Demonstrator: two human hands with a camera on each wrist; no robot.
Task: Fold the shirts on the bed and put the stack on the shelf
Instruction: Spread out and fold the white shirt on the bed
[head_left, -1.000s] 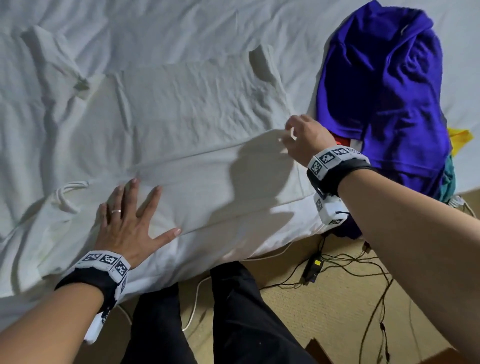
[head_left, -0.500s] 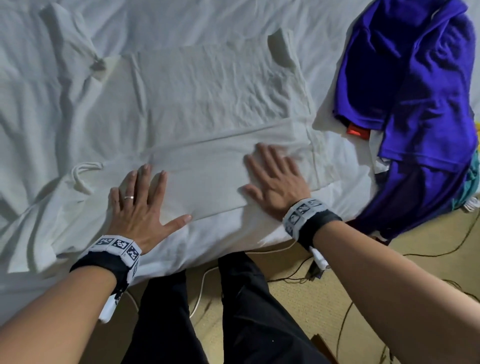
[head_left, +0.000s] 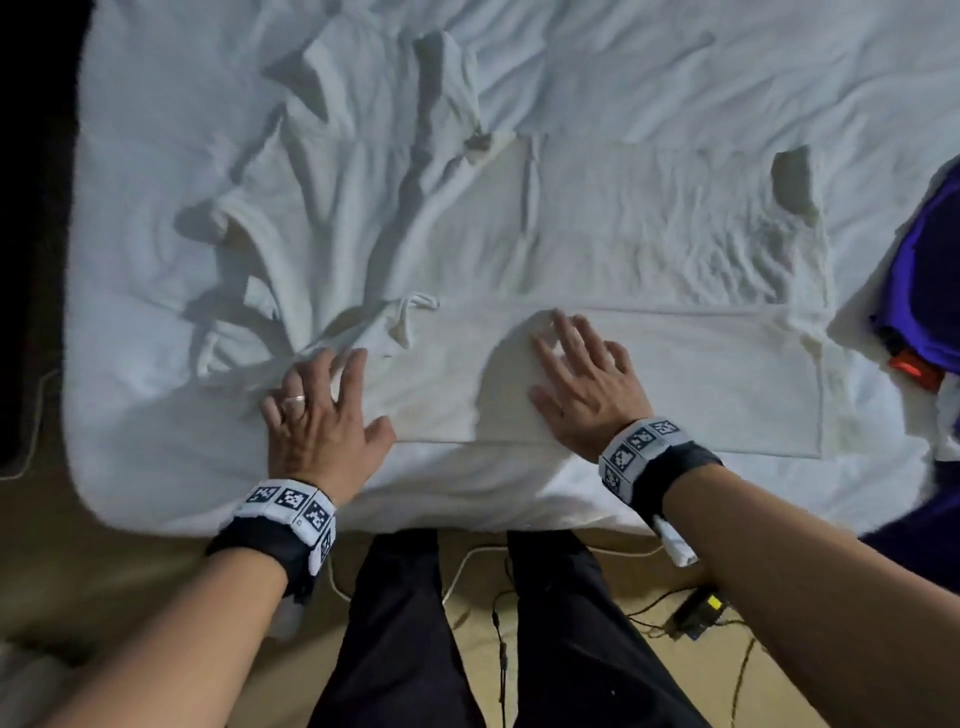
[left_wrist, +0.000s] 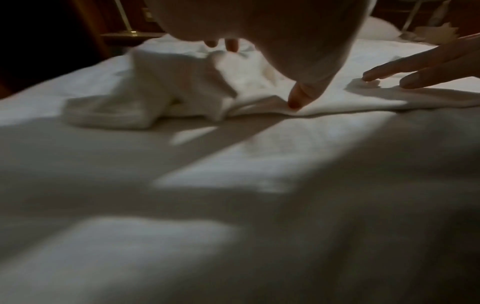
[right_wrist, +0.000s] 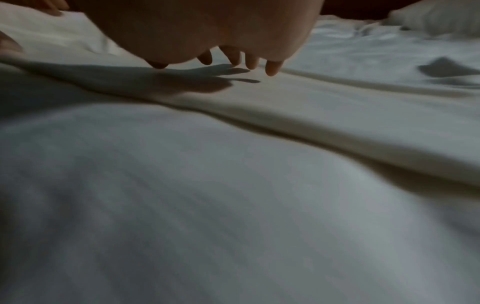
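From the head view, a white shirt (head_left: 649, 291) lies spread on the bed (head_left: 727, 78), its near strip folded over; the left hand (head_left: 322, 415) presses flat, fingers spread, on its left end, and the right hand (head_left: 587, 387) hovers flat over the fold's middle. A purple shirt (head_left: 930, 280) lies right of the white one. The left wrist view shows the thumb on the shirt's edge (blurred). The right wrist view shows straight fingers (right_wrist: 272, 67) just above the cloth.
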